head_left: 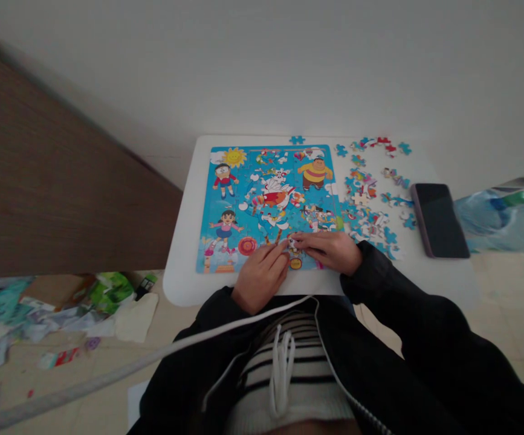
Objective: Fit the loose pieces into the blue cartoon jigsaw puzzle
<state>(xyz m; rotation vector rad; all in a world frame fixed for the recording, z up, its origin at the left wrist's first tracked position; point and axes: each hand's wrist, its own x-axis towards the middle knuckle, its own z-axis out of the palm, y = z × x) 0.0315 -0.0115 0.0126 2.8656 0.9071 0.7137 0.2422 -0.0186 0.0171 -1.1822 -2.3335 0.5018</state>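
Observation:
A blue cartoon jigsaw puzzle (206, 211) lies on the white table, with its frame and much of its picture in place. Near its lower edge, a small puzzle piece (293, 243) with white on it sits between my fingertips. My left hand (262, 275) comes in from the left, fingers together and their tips at the piece. From the other side my right hand (334, 249) pinches the piece with thumb and fingers, partly covering it. Loose puzzle pieces (373, 223) form a heap right of the board, and some lie on the board's middle.
A phone (440, 220) rests at the right of the white table (182, 254). A single blue piece (297, 139) lies behind the board. A white cord (175, 345) crosses before my body. Brown furniture (62, 163) and floor litter (57, 308) are at left; a plastic bag (506, 220) is at right.

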